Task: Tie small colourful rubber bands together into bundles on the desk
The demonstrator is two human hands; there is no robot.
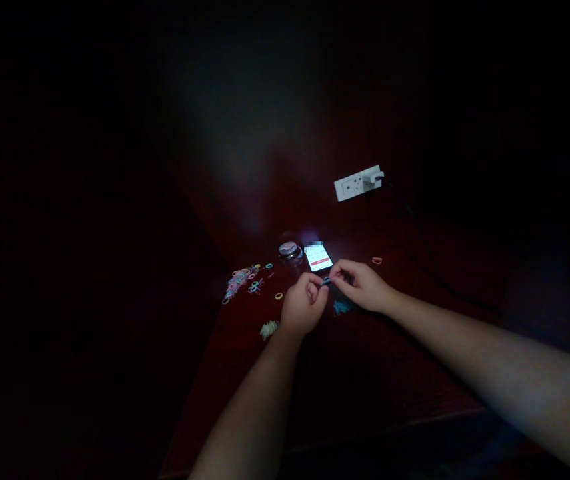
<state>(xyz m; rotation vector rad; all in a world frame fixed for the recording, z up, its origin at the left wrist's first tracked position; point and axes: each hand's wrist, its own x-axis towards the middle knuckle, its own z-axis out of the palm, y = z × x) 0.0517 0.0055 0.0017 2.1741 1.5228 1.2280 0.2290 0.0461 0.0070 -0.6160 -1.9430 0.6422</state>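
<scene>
My left hand point(305, 302) and my right hand point(359, 283) meet over the dark red table point(245, 373). Between their pinched fingertips is a small blue band point(327, 281), held from both sides. Below my right hand lies a pile of blue bands point(342, 307). A pile of pale yellowish bands point(269, 329) sits beside my left wrist. One yellow band point(279, 296) lies left of my left hand. Farther left is a heap of mixed pastel bands point(239, 283). An orange band point(377, 261) rests to the right, beyond my right hand.
A lit phone point(318, 257) lies just beyond my hands, beside a round clear jar with a lid point(289, 251). On the wall, a white socket strip point(357, 184) holds a plug, and a dark cable runs down to the right. The surroundings are very dark.
</scene>
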